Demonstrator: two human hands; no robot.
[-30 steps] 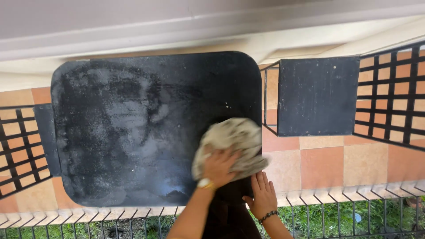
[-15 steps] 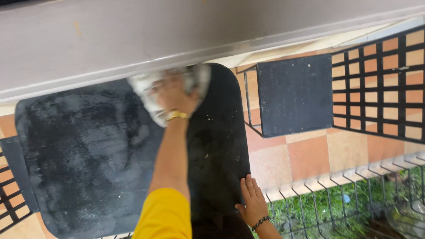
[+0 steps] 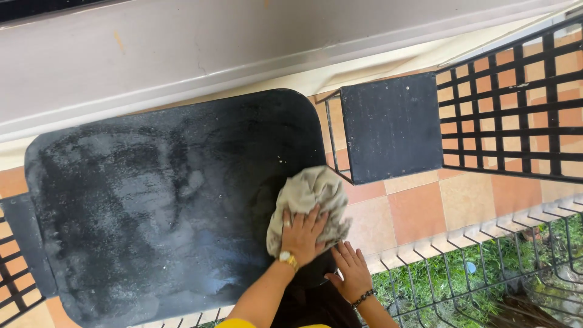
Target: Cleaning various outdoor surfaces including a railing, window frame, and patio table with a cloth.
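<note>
Pressing flat on a crumpled beige cloth (image 3: 308, 200), the left hand (image 3: 302, 234) has its fingers spread over the fabric rather than closed around it, pinning it against the near right corner of a black tabletop (image 3: 152, 200). A gold watch sits at that wrist. The right hand (image 3: 349, 270), with a beaded bracelet at the wrist, rests just beside it with its fingers open on the table's near edge, gripping nothing.

Around the cloth the dark top looks cleaner and more evenly black, especially along the right side and up toward the far right corner. Across the middle and left a pale, dusty film with smeared streaks covers most of the surface, so the wiping seems to me well short of halfway, with the bulk of the top to be done.

To the right stands a black metal chair (image 3: 392, 124) with a grid back, apart from the table. Orange floor tiles (image 3: 419, 209) lie beneath, and a railing (image 3: 486, 255) runs over grass at the near edge.
</note>
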